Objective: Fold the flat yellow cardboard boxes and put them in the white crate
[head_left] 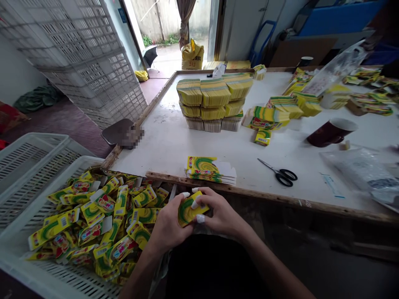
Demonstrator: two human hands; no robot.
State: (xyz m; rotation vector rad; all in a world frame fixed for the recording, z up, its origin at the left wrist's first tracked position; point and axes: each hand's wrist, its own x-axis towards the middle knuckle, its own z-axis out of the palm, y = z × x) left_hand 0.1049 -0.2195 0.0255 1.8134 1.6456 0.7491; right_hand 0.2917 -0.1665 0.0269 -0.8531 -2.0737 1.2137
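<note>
Both my hands hold one small yellow-and-green carton (188, 210) just below the table's front edge. My left hand (168, 226) wraps its left side, and my right hand (218, 214) pinches its right side; white finger cots cover several fingertips. A short pile of flat carton blanks (210, 169) lies on the table right above my hands. To my left a white plastic crate (46, 276) holds several folded cartons (102, 220) of the same print.
Tall bundled stacks of flat blanks (214, 99) stand mid-table. Black-handled scissors (280, 173), a dark red mug (330, 132), plastic bags (364, 170) and more cartons (280, 110) lie to the right. Empty white crates (28, 160) and stacked crates (87, 58) are at left.
</note>
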